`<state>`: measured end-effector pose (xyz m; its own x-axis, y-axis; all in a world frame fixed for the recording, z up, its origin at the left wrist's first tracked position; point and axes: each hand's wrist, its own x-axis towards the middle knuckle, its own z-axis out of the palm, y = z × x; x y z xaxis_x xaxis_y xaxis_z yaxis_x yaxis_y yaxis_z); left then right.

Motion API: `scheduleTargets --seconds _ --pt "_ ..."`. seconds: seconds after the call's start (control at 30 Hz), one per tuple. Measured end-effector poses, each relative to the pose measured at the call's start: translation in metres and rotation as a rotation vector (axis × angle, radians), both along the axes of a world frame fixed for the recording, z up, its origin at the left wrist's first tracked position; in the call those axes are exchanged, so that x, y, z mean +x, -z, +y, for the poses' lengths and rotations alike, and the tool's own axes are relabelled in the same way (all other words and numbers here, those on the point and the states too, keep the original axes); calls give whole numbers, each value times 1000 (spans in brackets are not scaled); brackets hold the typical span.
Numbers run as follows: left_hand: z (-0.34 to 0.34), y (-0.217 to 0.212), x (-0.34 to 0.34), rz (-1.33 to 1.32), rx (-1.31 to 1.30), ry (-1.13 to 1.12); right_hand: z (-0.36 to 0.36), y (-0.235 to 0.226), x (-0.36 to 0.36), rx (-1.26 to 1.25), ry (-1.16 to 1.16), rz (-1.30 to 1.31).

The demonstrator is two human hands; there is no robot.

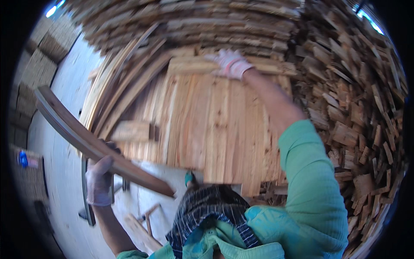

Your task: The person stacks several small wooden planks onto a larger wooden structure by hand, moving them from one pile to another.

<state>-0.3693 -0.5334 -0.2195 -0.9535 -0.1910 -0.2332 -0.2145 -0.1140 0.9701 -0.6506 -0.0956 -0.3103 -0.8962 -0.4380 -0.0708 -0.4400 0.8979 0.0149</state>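
plank (88,142) in left hand (99,183); any lettering seemingly blurred

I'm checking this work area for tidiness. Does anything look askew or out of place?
Yes, mildly: one narrow board end juts past its neighbours at the near edge of the row of boards, and a short block lies crosswise on the left. Wood pieces on the right are heaped loosely, not stacked.

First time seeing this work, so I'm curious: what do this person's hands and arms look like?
The left hand and right hand wear pale gloves, the right one with a pinkish-red band. Both green sleeves stop well short of the gloves.
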Motion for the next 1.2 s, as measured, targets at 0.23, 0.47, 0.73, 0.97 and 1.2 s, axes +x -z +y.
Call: scheduleTargets --seconds 0.23,0.47,0.73,0.97,1.2 --pt "-8 76 119 -18 387 -74 -6 -31 68 132 81 207" --pt "78 140 153 -699 928 236 127 15 209 -120 897 -14" --pt "164 140 97 -854 1304 366 138 48 218 -376 938 -68" --pt "188 152 103 -563 1130 251 137 43 218 -356 970 -97" --pt "185 168 108 -813 1387 286 151 60 216 -305 895 -14"
